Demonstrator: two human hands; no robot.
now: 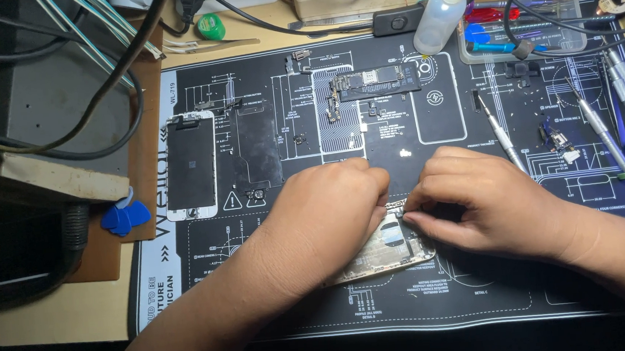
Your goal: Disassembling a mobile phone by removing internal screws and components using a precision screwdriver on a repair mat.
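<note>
My left hand (330, 211) lies over the opened phone housing (385, 249), which rests on the black repair mat (482, 288) in front of me, fingers curled and pressing it down. My right hand (486, 196) pinches with fingers together at the housing's upper edge; whether they grip anything I cannot tell. The housing looks light, thin and stiff, with fragile parts inside, so I judge the metal side rims the safest hold. A screwdriver (500, 133) lies near.

Left hand (330, 211) and right hand (486, 196) gripping opened phone housing (387, 247), black repair mat (299, 301), screwdrivers (500, 134)
</note>
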